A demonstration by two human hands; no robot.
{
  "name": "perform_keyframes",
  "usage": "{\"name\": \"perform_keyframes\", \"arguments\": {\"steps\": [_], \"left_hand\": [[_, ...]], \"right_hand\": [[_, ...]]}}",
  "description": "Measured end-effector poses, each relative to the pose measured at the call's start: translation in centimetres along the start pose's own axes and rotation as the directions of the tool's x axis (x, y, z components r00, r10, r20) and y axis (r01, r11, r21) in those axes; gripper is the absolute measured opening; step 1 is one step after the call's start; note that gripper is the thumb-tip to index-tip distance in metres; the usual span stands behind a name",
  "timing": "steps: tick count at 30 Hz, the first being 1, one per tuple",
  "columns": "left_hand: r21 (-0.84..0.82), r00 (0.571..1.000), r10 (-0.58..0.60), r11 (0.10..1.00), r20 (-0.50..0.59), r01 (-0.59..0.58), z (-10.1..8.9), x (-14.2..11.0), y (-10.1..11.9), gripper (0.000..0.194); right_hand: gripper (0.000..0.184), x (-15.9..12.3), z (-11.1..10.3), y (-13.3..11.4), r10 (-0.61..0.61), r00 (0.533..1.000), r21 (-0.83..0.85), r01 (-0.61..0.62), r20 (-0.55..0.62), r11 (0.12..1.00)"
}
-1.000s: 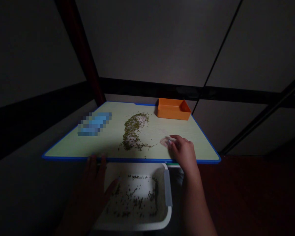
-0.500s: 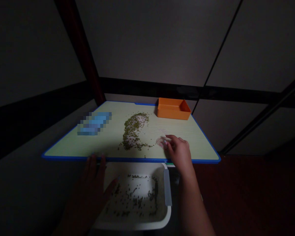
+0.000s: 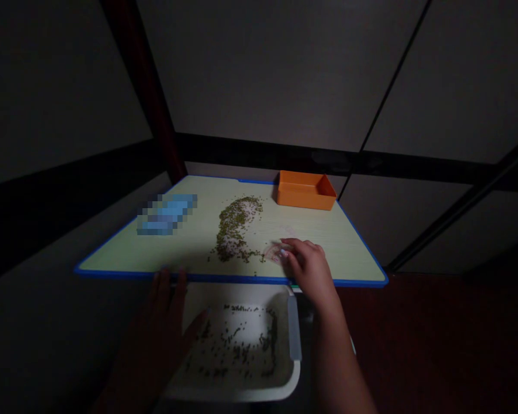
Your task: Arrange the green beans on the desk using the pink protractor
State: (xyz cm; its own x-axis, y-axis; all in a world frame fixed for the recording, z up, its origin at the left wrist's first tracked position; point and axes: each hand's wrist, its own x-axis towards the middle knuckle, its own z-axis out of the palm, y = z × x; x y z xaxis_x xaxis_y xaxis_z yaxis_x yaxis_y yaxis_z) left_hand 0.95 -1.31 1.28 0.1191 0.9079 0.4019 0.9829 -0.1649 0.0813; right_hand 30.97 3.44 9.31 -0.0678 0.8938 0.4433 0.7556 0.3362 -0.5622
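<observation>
My right hand (image 3: pixel 311 269) is over the front right of a pale board with a blue rim (image 3: pixel 354 241). Its thumb and fingers are closed on a thin, see-through pinkish piece (image 3: pixel 273 252), whose kind I cannot make out. That piece is at the tail of a curved spread of small greenish-brown grains (image 3: pixel 233 224), some pinkish-white bits among them. My left hand (image 3: pixel 159 322), in deep shadow, has its fingers apart. Its fingertips are at the board's front edge, and the thumb reaches over a white basin (image 3: pixel 280 394) with scattered dark grains inside.
An orange open box (image 3: pixel 305 199) stands at the board's back right corner. A blurred-out blue object (image 3: pixel 168 214) lies on the board's left side. Dark panelled walls (image 3: pixel 263 75) close in behind and at left. The basin is below the board's front edge.
My right hand has moved slightly left along the board, and the pinkish piece has moved with it towards the grains. My left hand stays in place.
</observation>
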Motion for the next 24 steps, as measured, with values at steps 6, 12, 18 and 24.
{"name": "perform_keyframes", "arguments": {"steps": [6, 12, 18, 24], "left_hand": [[-0.003, 1.0, 0.003, 1.0, -0.014, -0.003, -0.25, 0.11, 0.32, 0.084], [-0.004, 1.0, -0.009, 1.0, -0.001, 0.009, -0.34, 0.1, 0.46, 0.083], [-0.012, 1.0, -0.015, 1.0, 0.021, 0.015, -0.47, 0.19, 0.49, 0.086], [-0.02, 0.998, -0.038, 0.999, 0.041, 0.039, -0.68, 0.24, 0.65, 0.084]], "right_hand": [[0.024, -0.18, -0.27, 0.19, -0.025, 0.997, 0.051, 0.021, 0.071, 0.998], [0.026, 0.04, -0.13, 0.5, 0.061, 0.997, -0.014, -0.061, 0.039, 0.998], [0.026, 0.16, -0.09, 0.09, 0.086, 0.996, -0.028, -0.085, 0.026, 0.996], [0.026, 0.18, 0.18, -0.16, 0.048, 0.997, -0.002, -0.048, 0.057, 0.999]]}}
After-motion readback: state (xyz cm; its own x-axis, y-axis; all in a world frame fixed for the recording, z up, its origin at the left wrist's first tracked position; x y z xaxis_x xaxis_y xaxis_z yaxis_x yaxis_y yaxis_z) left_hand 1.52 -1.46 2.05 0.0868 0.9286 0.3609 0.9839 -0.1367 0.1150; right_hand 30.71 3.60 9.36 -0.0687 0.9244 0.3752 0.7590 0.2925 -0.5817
